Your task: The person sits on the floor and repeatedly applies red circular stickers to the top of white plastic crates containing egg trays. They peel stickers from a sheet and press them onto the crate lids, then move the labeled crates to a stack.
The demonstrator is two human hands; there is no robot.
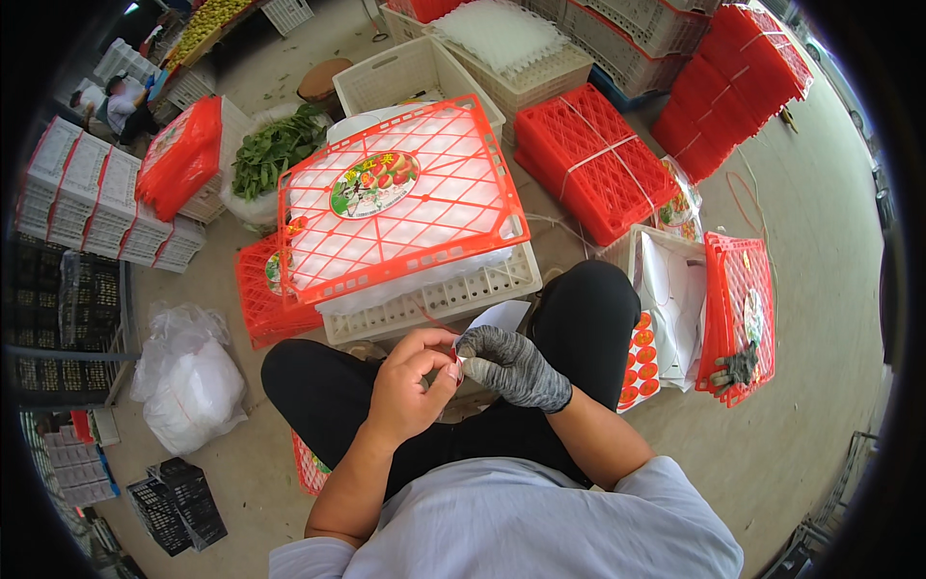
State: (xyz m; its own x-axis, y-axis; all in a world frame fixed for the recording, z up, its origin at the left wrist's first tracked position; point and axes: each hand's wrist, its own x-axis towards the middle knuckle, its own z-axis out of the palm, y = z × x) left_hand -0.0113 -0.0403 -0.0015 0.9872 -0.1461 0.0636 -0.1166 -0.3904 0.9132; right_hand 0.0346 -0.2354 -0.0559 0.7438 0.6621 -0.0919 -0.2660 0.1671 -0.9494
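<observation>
My bare left hand (414,387) and my right hand (510,368), in a grey knitted glove, meet above my lap. Their fingertips pinch a small piece with red on it, at the edge of a white sheet (500,316). How the sheet and the piece join is hidden by my fingers. Just beyond my hands, a red plastic lattice lid (427,197) with an oval fruit label (374,184) lies over white foam netting, on a cream plastic crate (434,300). A sheet of round red stickers (640,365) lies beside my right knee.
Red lattice lids (593,163) lie strapped in a bundle beyond my right knee. More lids (738,311), with a glove (736,367) on them, stand at right. A clear bag (189,387) of white material and black crates (177,504) are at left. People (124,105) sit far left.
</observation>
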